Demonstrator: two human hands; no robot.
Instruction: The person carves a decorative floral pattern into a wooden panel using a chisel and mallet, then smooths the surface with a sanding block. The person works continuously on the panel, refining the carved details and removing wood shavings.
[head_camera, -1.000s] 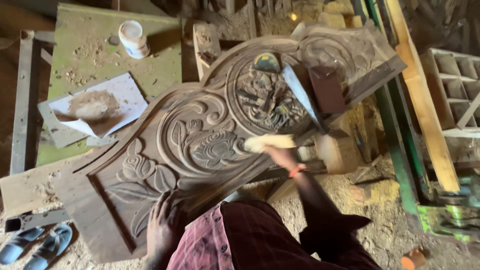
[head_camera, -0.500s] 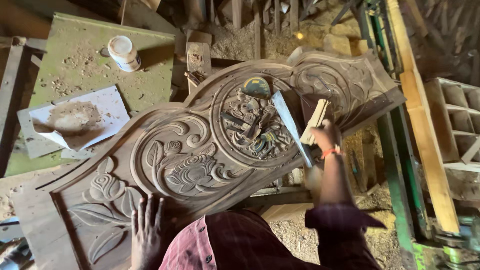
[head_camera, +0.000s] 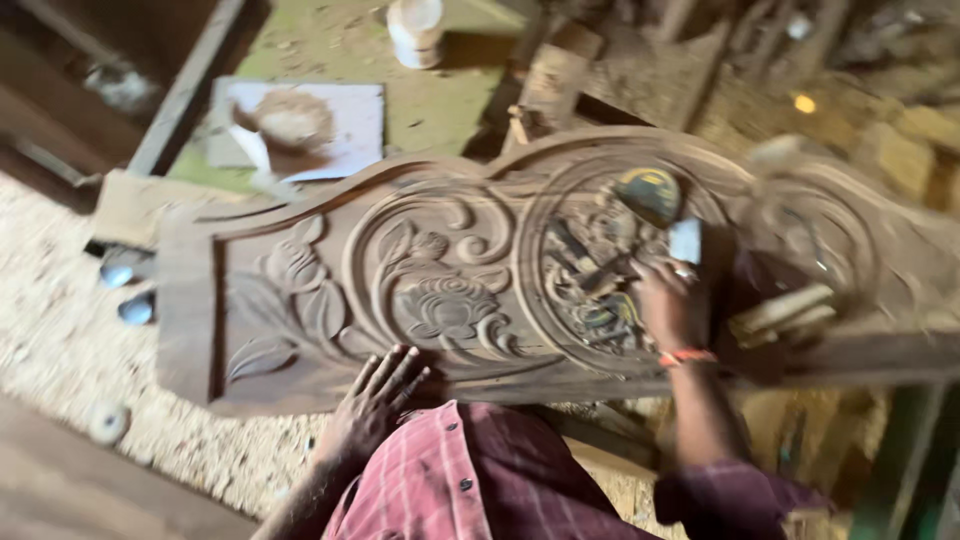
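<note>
Since earlier frame our right hand (head_camera: 668, 300) moved onto round middle carving, fingers curled on small tool. Left hand (head_camera: 375, 400) flat, fingers spread, at bottom edge of carved wood panel (head_camera: 300, 290). Panel looks heavy, stiff; carvings chip easily; we hold by plain edges.

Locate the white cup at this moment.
In the head view, the white cup stands at the top edge on the green board, above the carved panel.

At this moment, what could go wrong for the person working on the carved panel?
1. The right hand reaches among loose tools piled on the medallion; an edge might nick a finger, though blur hides which are sharp.
2. The left hand presses flat on the panel edge; if it slips, the panel could shift.
3. Wood sticks near the wrist might get knocked off.
</note>
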